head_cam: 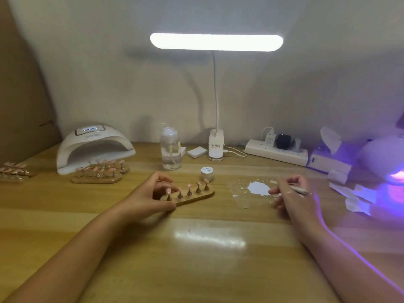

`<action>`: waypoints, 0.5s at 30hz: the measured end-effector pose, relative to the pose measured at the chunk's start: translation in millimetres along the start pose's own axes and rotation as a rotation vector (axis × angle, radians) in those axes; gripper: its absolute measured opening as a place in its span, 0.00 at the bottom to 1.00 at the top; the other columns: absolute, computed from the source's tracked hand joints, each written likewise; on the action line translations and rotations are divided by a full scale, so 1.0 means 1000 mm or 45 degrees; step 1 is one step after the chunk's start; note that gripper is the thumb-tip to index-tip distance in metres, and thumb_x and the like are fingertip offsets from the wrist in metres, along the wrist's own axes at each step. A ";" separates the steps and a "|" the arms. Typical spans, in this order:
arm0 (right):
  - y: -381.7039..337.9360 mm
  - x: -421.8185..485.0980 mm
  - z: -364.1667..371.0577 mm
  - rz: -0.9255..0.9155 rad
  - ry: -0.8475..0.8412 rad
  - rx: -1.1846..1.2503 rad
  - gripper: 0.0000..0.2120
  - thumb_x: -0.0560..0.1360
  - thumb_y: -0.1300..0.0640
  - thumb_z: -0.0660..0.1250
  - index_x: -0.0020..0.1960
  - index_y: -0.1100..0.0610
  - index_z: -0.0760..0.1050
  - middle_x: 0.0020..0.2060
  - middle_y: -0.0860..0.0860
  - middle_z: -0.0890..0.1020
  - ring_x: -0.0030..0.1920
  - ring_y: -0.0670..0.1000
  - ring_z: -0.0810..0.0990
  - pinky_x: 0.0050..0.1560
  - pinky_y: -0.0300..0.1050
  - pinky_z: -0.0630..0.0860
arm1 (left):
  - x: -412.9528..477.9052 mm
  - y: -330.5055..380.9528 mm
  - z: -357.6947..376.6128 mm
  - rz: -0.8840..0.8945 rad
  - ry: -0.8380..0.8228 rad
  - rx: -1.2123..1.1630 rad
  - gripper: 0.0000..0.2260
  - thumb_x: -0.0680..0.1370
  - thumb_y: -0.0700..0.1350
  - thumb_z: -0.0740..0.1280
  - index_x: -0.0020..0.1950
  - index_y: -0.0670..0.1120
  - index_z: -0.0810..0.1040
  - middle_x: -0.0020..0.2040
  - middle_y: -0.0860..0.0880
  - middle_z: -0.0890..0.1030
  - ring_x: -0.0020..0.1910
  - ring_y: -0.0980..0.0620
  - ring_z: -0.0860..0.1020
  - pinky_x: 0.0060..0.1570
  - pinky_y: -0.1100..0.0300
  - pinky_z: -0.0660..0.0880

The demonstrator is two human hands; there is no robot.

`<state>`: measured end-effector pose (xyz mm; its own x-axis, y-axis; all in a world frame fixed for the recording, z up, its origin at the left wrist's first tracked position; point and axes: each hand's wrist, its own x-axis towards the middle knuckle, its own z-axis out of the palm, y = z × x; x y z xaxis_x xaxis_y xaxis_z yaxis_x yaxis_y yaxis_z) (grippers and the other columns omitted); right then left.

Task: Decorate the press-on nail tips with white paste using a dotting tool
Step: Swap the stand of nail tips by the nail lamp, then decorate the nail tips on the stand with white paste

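On the counter (196, 259) the left grip (150, 195) pinches the nail stand (196, 196), steadying its nail tips (189, 185), while right of it the right grip (290, 193) pinches the dotting tool (299, 190) at the white paste (259, 188), likely to load it.

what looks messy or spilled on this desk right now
White paste sits in a blob on a clear sheet, with small flecks scattered around it, and a smear shows on the right hand holding the dotting tool. The nail stand held by the left hand lies flat.
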<state>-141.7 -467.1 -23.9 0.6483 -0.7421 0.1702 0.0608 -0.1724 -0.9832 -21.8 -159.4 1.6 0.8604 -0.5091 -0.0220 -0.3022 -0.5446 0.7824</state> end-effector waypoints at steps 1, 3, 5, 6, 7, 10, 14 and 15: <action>0.000 0.001 0.000 0.021 -0.016 -0.001 0.06 0.77 0.53 0.69 0.48 0.51 0.72 0.36 0.47 0.87 0.27 0.44 0.79 0.27 0.41 0.73 | 0.002 -0.003 0.001 0.016 0.080 0.006 0.21 0.73 0.43 0.76 0.61 0.55 0.71 0.55 0.62 0.82 0.59 0.59 0.77 0.56 0.64 0.71; 0.000 0.005 -0.003 0.059 -0.045 -0.012 0.06 0.76 0.54 0.69 0.48 0.53 0.72 0.36 0.49 0.87 0.29 0.47 0.80 0.31 0.43 0.74 | 0.007 -0.007 0.005 0.034 0.305 0.138 0.19 0.73 0.45 0.76 0.61 0.54 0.74 0.56 0.57 0.80 0.57 0.57 0.77 0.59 0.58 0.72; -0.001 0.009 -0.006 0.087 -0.037 -0.013 0.06 0.75 0.54 0.68 0.48 0.55 0.73 0.36 0.50 0.87 0.30 0.48 0.80 0.33 0.44 0.74 | 0.012 -0.009 0.009 0.028 0.393 0.204 0.18 0.73 0.48 0.76 0.60 0.53 0.77 0.55 0.56 0.80 0.54 0.56 0.78 0.58 0.57 0.74; -0.001 0.010 -0.006 0.088 -0.023 -0.012 0.06 0.75 0.55 0.68 0.48 0.55 0.73 0.36 0.50 0.87 0.29 0.48 0.79 0.33 0.44 0.73 | 0.014 -0.011 0.009 0.022 0.391 0.199 0.17 0.73 0.48 0.76 0.60 0.53 0.78 0.54 0.56 0.81 0.54 0.56 0.78 0.57 0.58 0.74; -0.002 0.010 -0.006 0.076 -0.011 -0.010 0.05 0.74 0.56 0.67 0.47 0.56 0.72 0.35 0.50 0.87 0.28 0.46 0.78 0.33 0.43 0.73 | 0.015 -0.014 0.008 0.018 0.392 0.174 0.16 0.73 0.48 0.76 0.59 0.53 0.80 0.53 0.56 0.81 0.53 0.56 0.79 0.56 0.58 0.74; -0.003 0.010 -0.004 -0.009 0.029 -0.051 0.05 0.73 0.58 0.67 0.45 0.58 0.73 0.30 0.48 0.85 0.24 0.41 0.75 0.34 0.44 0.71 | 0.018 -0.019 0.006 0.048 0.460 0.094 0.10 0.74 0.46 0.75 0.53 0.56 0.83 0.49 0.58 0.84 0.52 0.57 0.81 0.54 0.59 0.75; -0.001 0.011 -0.001 -0.041 0.001 -0.097 0.06 0.72 0.57 0.69 0.44 0.59 0.74 0.27 0.45 0.82 0.23 0.39 0.73 0.33 0.44 0.69 | 0.020 -0.017 0.007 0.094 0.515 0.077 0.06 0.74 0.45 0.75 0.45 0.57 0.84 0.46 0.58 0.85 0.49 0.57 0.82 0.52 0.57 0.77; -0.001 0.011 0.000 -0.036 -0.023 -0.103 0.07 0.72 0.56 0.69 0.45 0.58 0.74 0.28 0.45 0.83 0.23 0.39 0.73 0.33 0.44 0.70 | 0.019 -0.016 0.007 0.118 0.529 0.106 0.06 0.74 0.45 0.75 0.43 0.57 0.83 0.45 0.58 0.85 0.49 0.56 0.82 0.51 0.56 0.77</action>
<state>-134.9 -474.7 -21.0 0.6610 -0.7245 0.1955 0.0180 -0.2451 -0.9693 -3.8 -165.0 -16.2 0.9149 -0.2561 0.3121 -0.4037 -0.5698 0.7158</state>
